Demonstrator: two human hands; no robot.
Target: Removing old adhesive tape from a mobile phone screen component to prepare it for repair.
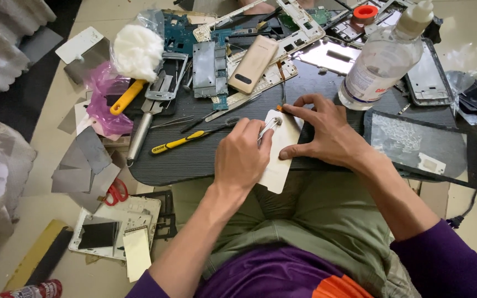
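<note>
1. The left hand [242, 157] is curled up, fingers pressed together around a pair of thin metal tweezers [269, 127], with the tips down on the top end of a white panel [280, 152].
2. That white panel is a flat, phone-shaped piece lying at the near edge of the dark ribbed work board [194, 154], its lower end hanging off over the person's lap.
3. The right hand [327, 132] rests on the panel's right side, fingers spread. The index fingertip sits at the top corner, the thumb presses on the right edge lower down, so it's pinning the thing flat rather than gripping it.
4. Just left of the left hand there's a screwdriver with a yellow and black handle [186, 140] lying on the board, tip pointing toward the hands.
5. Further back on the board: a gold phone [253, 63] lying on its face, a bare circuit board [208, 69] beside it, and a bunch of white phone frames.
6. A clear plastic bottle [385, 55] with a white nozzle cap stands right behind the right hand, quite near it.
7. On the right, well clear of the hands, a black framed screen [420, 146] lies flat.
8. Down on the floor to the left: red-handled scissors [117, 192] and some grey sheets.
</note>
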